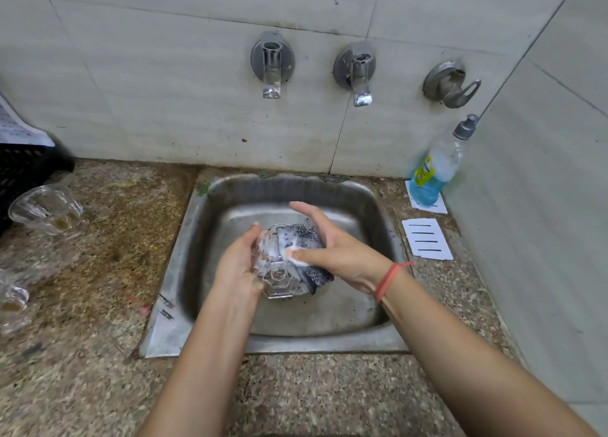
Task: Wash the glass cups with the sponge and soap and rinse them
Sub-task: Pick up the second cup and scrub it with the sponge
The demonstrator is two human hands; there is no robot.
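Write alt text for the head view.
Over a steel sink, the left hand holds a soapy glass cup while the right hand holds a sponge against it. More cups wait on the counter at left; a soap bottle stands right.

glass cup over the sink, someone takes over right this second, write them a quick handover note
The left hand grips the glass cup over the sink.
The right hand holds the soapy sponge pressed against the cup, thumb in the foam.
Two more cups lie on the counter to the left, with brownish residue in them. The soap bottle stands at the back right corner.
Done: this cup is lathered.
Left: rinse it (no water shows at the taps), then wash and rinse the other two.
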